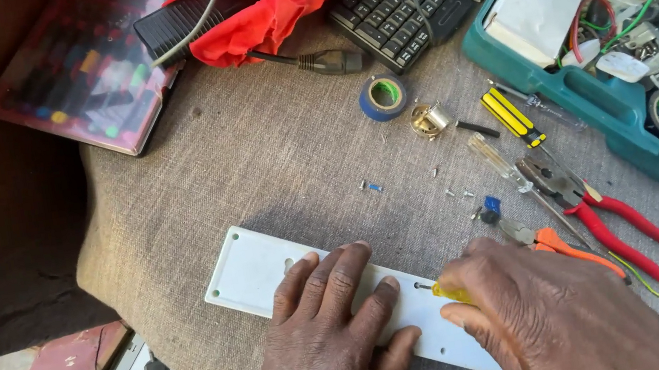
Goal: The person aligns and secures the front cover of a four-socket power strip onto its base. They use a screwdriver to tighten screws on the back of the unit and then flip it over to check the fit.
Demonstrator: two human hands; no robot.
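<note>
Left hand (334,330) flat, open on white plate (249,269); right hand (536,310) grips yellow screwdriver (450,292).

We see a smooth matt white plastic plate (251,269) on rough woven grey cloth (259,169). The pliers (600,216) show dull metal with glossy red plastic handles; the toolbox (556,84) is teal plastic.

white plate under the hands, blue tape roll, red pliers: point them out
white plate (251,269), head view, bare left end beside the left hand.
blue tape roll (383,97), head view, on its blue outer band.
red pliers (624,229), head view, on a red handle.
</note>
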